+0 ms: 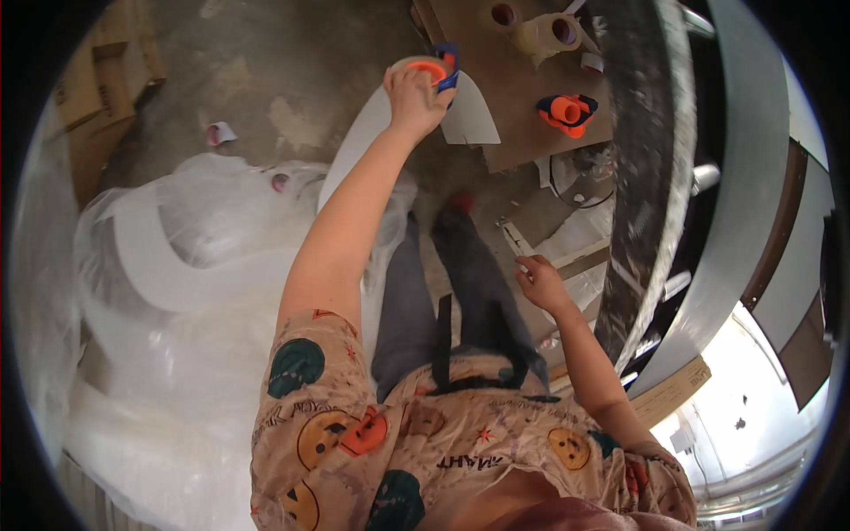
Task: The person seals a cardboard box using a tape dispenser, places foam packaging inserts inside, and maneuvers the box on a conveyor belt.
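Head view — left hand point(416, 102) grips tape dispenser point(449, 62), right hand point(541, 283) empty — tape rolls point(537, 37) nearby.

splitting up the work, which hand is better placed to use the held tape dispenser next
Left, probably: the left hand grips the tape dispenser at the curved white sheet, while the right hand is apart, apparently empty.

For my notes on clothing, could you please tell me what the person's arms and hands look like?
The left sleeve and right sleeve are short, beige and printed; the left shows dark green patches, yellow and orange figures, red stars and dark lettering. The forearms are bare. The left hand and right hand wear no gloves; no watch or cable shows.
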`<state>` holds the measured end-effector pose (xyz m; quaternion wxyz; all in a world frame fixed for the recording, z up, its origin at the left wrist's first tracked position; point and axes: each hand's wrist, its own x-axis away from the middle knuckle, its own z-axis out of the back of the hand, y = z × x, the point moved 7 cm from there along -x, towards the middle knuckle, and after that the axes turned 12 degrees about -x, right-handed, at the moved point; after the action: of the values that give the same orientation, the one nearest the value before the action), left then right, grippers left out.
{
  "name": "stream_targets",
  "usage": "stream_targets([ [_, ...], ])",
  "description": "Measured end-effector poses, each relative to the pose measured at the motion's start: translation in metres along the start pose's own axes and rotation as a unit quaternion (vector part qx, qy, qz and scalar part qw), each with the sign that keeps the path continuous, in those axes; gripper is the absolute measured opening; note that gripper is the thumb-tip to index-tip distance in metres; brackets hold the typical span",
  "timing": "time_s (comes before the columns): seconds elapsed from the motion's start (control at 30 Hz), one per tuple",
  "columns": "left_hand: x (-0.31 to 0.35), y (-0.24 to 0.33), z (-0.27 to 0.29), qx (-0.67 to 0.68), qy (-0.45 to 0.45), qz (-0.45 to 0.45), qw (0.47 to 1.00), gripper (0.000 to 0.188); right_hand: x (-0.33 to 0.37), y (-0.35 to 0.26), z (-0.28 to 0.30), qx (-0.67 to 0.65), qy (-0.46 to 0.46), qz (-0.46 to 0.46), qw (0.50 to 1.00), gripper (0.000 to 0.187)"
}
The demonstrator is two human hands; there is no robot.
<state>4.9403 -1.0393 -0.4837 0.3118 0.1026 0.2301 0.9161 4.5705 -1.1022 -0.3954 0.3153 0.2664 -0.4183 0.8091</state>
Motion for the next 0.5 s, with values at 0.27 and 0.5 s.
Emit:
stream_targets([
  [0.27, -0.100, 0.036, -0.166, -0.039, 0.155, -0.116, 0.980, 0.029, -0.122, 0.162, -0.045, -0.194, 0.082, -0.232, 0.950, 0.037],
  [0.5, -0.111, 0.036, -0.309, 0.035, 0.113, -0.117, 0.986, 0.023, -0.192, 0.212, -0.051, -0.240, 0.136, -0.253, 0.927, 0.034],
])
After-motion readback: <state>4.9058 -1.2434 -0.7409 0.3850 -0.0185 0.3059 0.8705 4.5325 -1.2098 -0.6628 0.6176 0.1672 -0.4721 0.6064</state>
